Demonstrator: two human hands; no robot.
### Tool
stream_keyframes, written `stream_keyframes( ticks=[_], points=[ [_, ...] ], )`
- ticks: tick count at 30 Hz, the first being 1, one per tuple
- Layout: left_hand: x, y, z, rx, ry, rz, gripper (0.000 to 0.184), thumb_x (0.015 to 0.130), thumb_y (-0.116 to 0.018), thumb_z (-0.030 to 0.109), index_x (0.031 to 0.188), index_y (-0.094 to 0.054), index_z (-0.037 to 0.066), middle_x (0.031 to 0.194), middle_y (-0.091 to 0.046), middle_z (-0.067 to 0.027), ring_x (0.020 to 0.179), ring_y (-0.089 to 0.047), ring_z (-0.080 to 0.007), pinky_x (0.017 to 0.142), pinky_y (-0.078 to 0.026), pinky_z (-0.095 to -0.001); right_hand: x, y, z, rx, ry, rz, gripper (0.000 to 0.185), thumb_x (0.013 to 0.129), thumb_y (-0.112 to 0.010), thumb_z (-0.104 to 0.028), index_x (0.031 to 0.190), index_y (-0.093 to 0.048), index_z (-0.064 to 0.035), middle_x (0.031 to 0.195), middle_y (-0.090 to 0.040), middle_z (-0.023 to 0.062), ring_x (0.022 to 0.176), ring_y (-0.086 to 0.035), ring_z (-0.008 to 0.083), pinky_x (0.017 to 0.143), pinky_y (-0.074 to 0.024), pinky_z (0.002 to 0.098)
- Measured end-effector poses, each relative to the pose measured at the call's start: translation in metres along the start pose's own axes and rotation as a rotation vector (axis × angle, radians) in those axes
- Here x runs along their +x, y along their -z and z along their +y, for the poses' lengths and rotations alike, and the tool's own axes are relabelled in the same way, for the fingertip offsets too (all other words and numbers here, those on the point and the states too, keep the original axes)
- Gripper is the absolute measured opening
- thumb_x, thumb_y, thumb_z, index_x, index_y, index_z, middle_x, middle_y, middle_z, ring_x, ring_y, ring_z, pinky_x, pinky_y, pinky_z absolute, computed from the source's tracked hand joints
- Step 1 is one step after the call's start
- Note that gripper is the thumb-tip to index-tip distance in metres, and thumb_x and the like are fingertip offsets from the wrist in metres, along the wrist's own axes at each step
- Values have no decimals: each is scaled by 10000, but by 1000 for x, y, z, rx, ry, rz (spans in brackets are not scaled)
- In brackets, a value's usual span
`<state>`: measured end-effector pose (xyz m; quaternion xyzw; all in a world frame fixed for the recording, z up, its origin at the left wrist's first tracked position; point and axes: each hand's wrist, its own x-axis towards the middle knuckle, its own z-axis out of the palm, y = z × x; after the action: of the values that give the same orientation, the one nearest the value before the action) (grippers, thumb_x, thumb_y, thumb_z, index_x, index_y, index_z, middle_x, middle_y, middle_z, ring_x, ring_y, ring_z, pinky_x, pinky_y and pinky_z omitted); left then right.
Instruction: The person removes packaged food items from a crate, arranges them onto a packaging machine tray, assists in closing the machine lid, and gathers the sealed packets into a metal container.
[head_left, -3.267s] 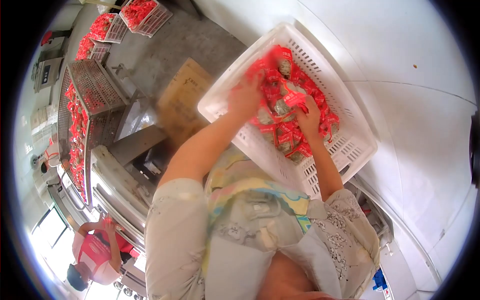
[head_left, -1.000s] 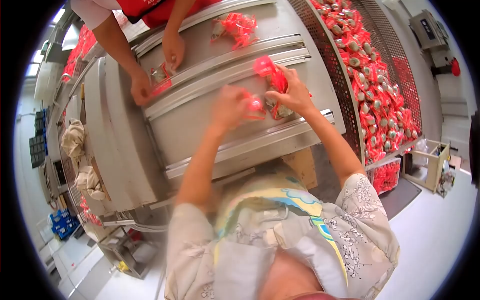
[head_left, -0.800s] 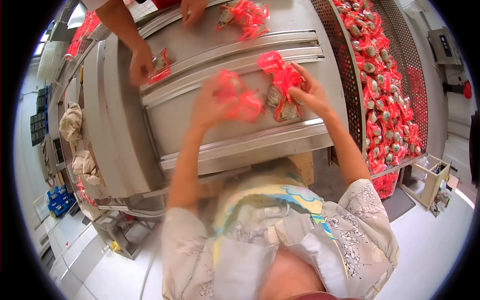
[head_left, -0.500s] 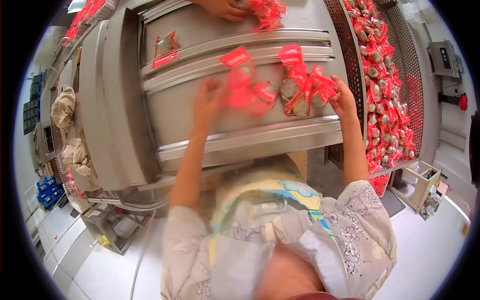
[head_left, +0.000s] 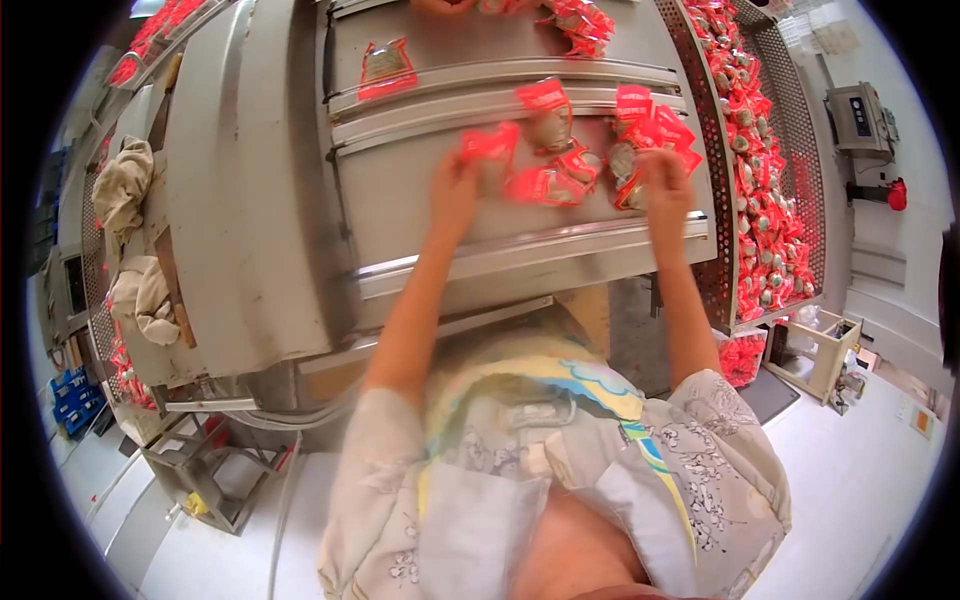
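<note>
Red packets (head_left: 548,187) loosely grouped on the metal counter (head_left: 390,205), between two hands set well apart. At the blurred left hand (head_left: 457,190), fingers right by the edge of one packet (head_left: 492,150); cannot tell whether gripped. At the right hand (head_left: 666,185), fingers over a bunched cluster (head_left: 628,155), grip likewise unclear. Beyond the rails (head_left: 440,90), a lone packet (head_left: 386,68) lying flat. To the right, a perforated bin (head_left: 722,200) heaped with more.

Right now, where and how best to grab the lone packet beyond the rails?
Probably the bulging middle: come from above, closing on the left and right sides of the lone packet. It lies flat, with bare metal surface either side; its red near edge sits close to the rail.
</note>
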<state>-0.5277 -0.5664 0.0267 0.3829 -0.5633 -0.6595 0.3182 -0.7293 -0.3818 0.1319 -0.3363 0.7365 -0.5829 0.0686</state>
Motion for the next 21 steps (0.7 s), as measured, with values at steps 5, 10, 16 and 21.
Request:
stream_keyframes(
  ticks=[5, 10, 16, 21],
  points=[
    [-21, 43, 23, -60, 53, 111, 155, 964, -547, 196, 910, -587, 57, 797, -594, 33, 660, -484, -23, 575, -408, -205, -51, -141, -39, -24, 27, -319, 184, 847, -650, -140, 996, -657, -33, 799, -650, 86, 652, -592, 174, 599, -463, 281],
    [-19, 78, -19, 99, -96, 311, 232, 970, -543, 242, 827, -592, 66, 732, -556, 55, 634, -429, -18, 552, -346, -200, -45, -204, -39, -25, -164, -483, 259, 884, -584, -248, 955, -650, -7, 789, -650, 141, 665, -600, 243, 617, -469, 342],
    [-15, 82, -4, 27, 32, 444, 322, 965, -549, 282, 785, -634, 29, 688, -548, 54, 626, -418, -32, 549, -346, -217, -35, -246, -27, -248, -8, -421, 336, 904, -524, -339, 853, -658, -35, 797, -646, 166, 721, -605, 362, 659, -473, 437],
    [-2, 89, -16, 154, 44, 518, 304, 959, -550, 249, 847, -659, -11, 753, -622, 14, 667, -509, -48, 606, -421, -220, -25, -260, -13, -415, 76, -453, 336, 880, -514, -340, 814, -663, -46, 792, -641, 187, 764, -609, 393, 671, -470, 473]
  ],
)
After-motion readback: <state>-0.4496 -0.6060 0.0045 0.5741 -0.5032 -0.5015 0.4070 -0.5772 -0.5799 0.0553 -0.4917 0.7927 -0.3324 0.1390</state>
